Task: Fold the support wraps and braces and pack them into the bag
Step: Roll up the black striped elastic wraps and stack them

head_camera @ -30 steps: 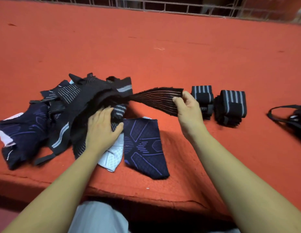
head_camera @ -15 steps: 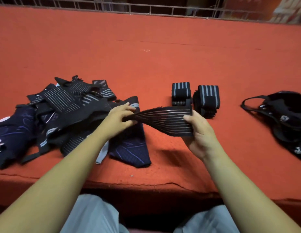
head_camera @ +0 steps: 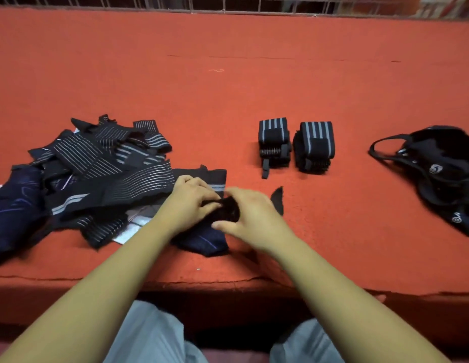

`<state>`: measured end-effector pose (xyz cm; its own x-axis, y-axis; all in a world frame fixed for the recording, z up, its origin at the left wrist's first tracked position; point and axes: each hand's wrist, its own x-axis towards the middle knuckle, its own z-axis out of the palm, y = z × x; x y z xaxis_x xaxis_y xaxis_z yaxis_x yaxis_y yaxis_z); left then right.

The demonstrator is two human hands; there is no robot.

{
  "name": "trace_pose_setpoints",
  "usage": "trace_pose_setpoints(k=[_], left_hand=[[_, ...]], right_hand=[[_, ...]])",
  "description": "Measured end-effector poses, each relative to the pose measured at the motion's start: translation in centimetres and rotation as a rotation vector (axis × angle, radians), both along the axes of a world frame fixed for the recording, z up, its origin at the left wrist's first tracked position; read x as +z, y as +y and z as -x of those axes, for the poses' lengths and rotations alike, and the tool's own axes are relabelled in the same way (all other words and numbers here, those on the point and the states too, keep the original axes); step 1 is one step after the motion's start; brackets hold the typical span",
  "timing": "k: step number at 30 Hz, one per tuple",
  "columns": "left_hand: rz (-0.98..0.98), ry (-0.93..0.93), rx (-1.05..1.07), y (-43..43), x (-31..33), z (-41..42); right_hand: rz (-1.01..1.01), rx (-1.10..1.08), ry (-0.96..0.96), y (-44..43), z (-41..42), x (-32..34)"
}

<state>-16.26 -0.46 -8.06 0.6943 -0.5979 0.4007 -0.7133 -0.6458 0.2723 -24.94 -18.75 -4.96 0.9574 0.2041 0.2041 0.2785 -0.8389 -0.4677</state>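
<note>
A black striped elastic wrap (head_camera: 149, 183) runs from the loose pile (head_camera: 84, 163) on the left to my hands at the front middle. My left hand (head_camera: 190, 199) and my right hand (head_camera: 250, 214) meet over its bunched dark end (head_camera: 228, 212), both with fingers curled on it. One corner of the wrap (head_camera: 278, 199) sticks out behind my right hand. Two rolled striped wraps (head_camera: 274, 141) (head_camera: 314, 145) stand side by side beyond my hands. The black bag (head_camera: 443, 166) lies at the right edge, apart from both hands.
A navy patterned brace (head_camera: 204, 242) lies under my hands, and another navy brace (head_camera: 15, 205) is at the far left. The red felt table (head_camera: 228, 87) stretches back to a metal railing (head_camera: 228, 3). Its front edge is just above my knees.
The wrap was stretched flat between my hands. My hands have come together and its end is now bunched between them.
</note>
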Motion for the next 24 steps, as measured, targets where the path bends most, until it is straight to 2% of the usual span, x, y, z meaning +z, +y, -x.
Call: trace_pose_setpoints(k=[2, 5, 8, 12, 17, 24], left_hand=[[-0.015, 0.011, -0.019, 0.4, -0.1, 0.0], [0.002, -0.050, -0.008, 1.9, -1.0, -0.3], [-0.004, -0.008, 0.216, 3.9, -1.6, -1.1], [-0.101, 0.270, 0.394, 4.0, -2.1, -2.3], [0.064, 0.257, 0.549, 3.3, -2.4, -3.5], [0.097, 0.241, 0.678, 2.2, -2.5, -4.3]], right_hand=[[0.114, -0.052, -0.027, 1.3, -0.8, -1.2], [0.079, -0.084, -0.101, 0.8, -1.6, -2.0], [0.053, 0.018, -0.093, -0.1, -1.7, -2.4], [-0.113, 0.115, -0.023, -1.2, -1.4, -2.9], [-0.443, 0.052, 0.145, -3.9, 0.0, -2.9], [-0.405, -0.023, 0.095, -6.4, 1.4, -2.1]])
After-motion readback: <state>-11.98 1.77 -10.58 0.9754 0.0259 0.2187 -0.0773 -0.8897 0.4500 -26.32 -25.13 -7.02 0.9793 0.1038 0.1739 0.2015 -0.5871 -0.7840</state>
